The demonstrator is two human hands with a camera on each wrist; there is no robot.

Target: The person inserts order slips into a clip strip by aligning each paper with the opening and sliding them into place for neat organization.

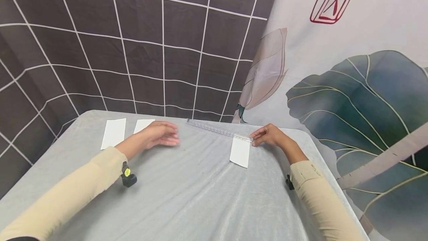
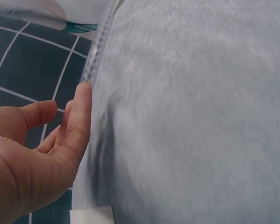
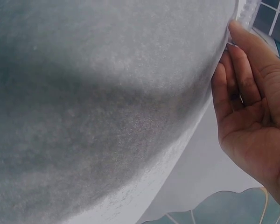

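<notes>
A clear plastic ruler (image 1: pixel 214 129) lies slanted on the cloth, its near right end over the top of a white paper strip (image 1: pixel 239 153). That end is pinched between the thumb and fingers of my right hand (image 1: pixel 269 135); in the right wrist view the ruler (image 3: pixel 247 15) shows just past the fingertips. My left hand (image 1: pixel 157 135) hovers over the cloth left of the ruler's far end, fingers extended and nothing held. Behind it a second white paper (image 1: pixel 143 125) is partly hidden, and a third paper (image 1: pixel 113 133) lies further left.
Pale grey cloth (image 1: pixel 187 196) covers the table. A dark curtain with white grid lines (image 1: pixel 140 58) hangs behind its back edge. To the right hangs a white cloth printed with large leaves (image 1: pixel 361 96). Each sleeve carries a small black wrist camera (image 1: pixel 128 178).
</notes>
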